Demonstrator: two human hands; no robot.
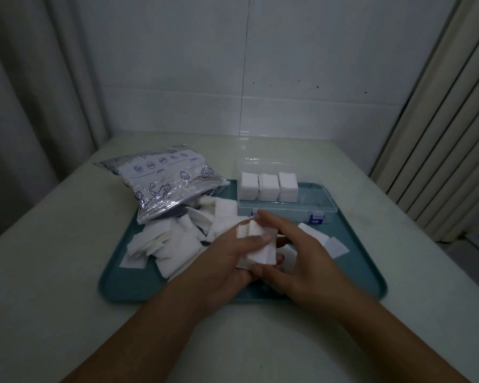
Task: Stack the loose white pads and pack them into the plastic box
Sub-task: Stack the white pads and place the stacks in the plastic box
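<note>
On the bench (pixel 53 272), a tray (pixel 127 286) bears loose pads (pixel 174 244) and the box (pixel 310 201), three stacks in. Both hands, left (pixel 221 261) and right (pixel 293 261), curl fingers (pixel 268 217) around a stack (pixel 262 247), seemingly squaring it; next comes seating it beside those.

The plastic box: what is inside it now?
The plastic box holds three stacks of white pads side by side at its left end. The right part looks empty.
</note>
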